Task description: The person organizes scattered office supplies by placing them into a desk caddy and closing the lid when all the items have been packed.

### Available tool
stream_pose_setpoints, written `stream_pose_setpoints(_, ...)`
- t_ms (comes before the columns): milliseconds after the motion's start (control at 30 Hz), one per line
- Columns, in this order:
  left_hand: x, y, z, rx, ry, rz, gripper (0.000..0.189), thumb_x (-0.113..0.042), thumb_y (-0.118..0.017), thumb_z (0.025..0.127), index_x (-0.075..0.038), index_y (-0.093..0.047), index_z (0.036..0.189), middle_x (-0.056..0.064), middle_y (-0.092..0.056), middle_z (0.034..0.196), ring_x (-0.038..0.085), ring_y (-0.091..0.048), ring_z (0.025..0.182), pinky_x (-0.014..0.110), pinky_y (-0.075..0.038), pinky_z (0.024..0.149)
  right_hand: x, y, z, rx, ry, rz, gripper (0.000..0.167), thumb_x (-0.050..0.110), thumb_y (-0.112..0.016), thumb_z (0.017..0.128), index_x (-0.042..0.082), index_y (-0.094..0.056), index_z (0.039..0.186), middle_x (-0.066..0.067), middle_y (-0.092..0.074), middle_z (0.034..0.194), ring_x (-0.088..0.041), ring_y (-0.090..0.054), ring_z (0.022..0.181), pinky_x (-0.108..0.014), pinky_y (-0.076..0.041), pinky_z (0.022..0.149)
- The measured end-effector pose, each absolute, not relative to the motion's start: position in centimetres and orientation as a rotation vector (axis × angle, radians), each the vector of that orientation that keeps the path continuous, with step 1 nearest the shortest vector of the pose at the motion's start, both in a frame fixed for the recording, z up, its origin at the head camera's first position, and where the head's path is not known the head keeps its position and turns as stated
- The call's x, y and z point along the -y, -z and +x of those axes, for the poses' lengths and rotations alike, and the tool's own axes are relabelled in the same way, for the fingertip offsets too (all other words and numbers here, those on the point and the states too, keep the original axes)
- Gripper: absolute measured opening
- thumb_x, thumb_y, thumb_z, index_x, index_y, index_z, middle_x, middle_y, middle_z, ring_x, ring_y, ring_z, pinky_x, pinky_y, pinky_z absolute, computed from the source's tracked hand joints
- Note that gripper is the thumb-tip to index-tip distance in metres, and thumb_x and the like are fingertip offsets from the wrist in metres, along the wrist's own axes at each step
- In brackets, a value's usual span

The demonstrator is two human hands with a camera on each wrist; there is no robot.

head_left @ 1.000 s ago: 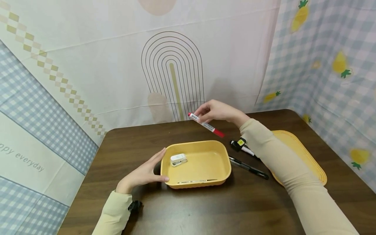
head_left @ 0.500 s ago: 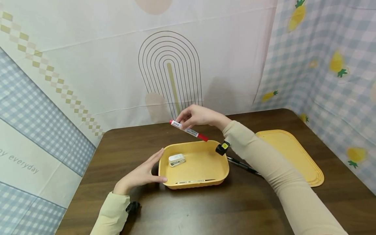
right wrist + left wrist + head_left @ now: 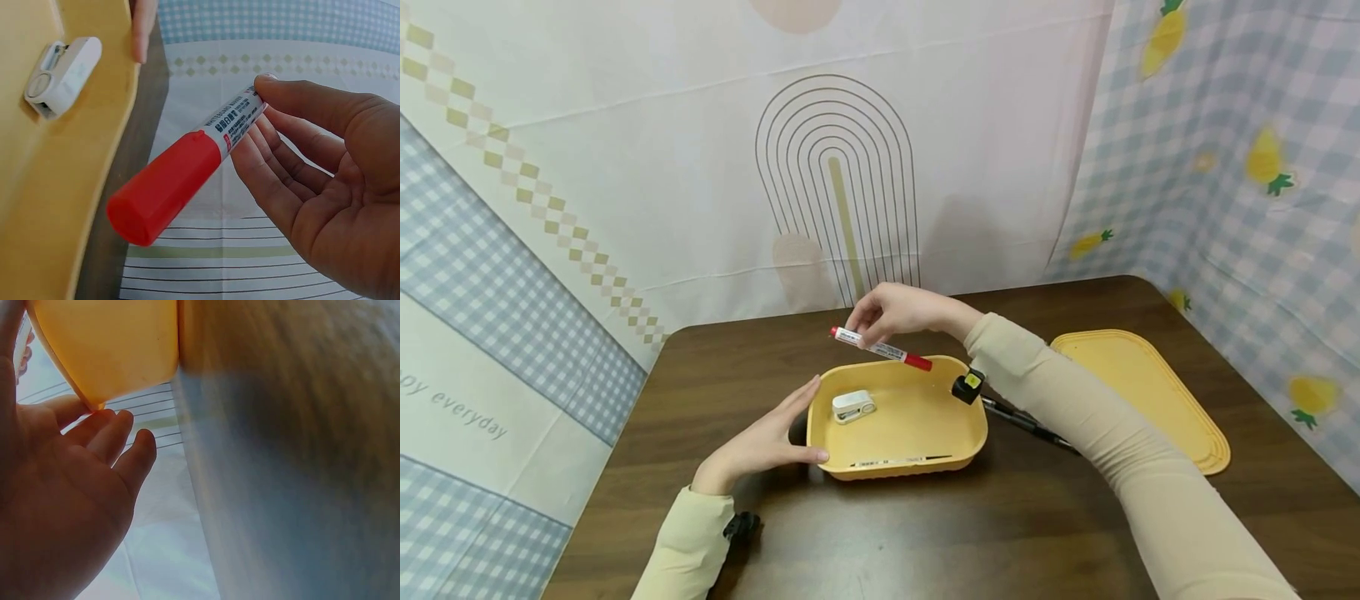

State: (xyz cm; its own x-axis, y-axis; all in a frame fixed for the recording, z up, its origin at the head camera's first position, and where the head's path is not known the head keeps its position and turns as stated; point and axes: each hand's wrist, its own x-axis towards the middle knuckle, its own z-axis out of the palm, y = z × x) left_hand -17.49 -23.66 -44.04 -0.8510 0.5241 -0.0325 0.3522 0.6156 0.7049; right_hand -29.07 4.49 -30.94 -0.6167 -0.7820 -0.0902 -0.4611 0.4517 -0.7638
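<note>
My right hand (image 3: 902, 310) pinches a red-capped whiteboard marker (image 3: 181, 178) between thumb and fingers, above the far rim of a yellow plastic box (image 3: 917, 421). The marker slants, its red cap pointing right and down over the box in the head view. At the box's left end, my left hand (image 3: 760, 454) grips it, thumb on the near-left rim and fingers at the far-left corner. Inside the box, a white mini stapler (image 3: 853, 407) lies at the left. A slim white pen-like item (image 3: 887, 462) with a dark tip lies along the near wall, partly hidden by the rim.
Right of the box, a black pen (image 3: 1030, 427) lies on the brown table (image 3: 880, 533), partly under my right forearm in view. Beyond it is a flat yellow lid (image 3: 1142, 392). Patterned cloth (image 3: 1000, 150) hangs behind the table. Each wrist wears a small black camera (image 3: 967, 386).
My right hand has carried the marker left and lower, from behind the box's right end to over its far rim. My left hand has stayed on the box.
</note>
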Motion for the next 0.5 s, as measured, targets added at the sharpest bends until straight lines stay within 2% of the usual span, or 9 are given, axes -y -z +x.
stream_pose_setpoints(233,23.6,44.1,-17.5,-2.605,-1.055,0.723,0.114,-0.049,-0.084,0.080,-0.021,-0.013,0.164,0.006,-0.009,0.169,0.025,-0.013,0.152,0.053,-0.022,0.118,-4.5,32.4,-28.6,-2.235,0.935,-1.058,0.023,0.006,-0.074,0.091,0.003,-0.074,0.113,-0.005,-0.069,0.091,-0.016,-0.063,0.084,-0.045,-0.057,0.085)
stream_pose_setpoints(500,23.7,44.1,-17.4,-2.604,-1.060,0.717,0.113,-0.049,-0.083,0.080,-0.022,-0.012,0.164,0.005,-0.008,0.169,0.026,-0.014,0.152,0.054,-0.022,0.117,-3.9,34.0,-28.2,-2.198,0.850,-1.051,0.021,0.008,-0.076,0.090,0.007,-0.075,0.111,-0.004,-0.068,0.093,-0.016,-0.063,0.087,-0.029,-0.057,0.078)
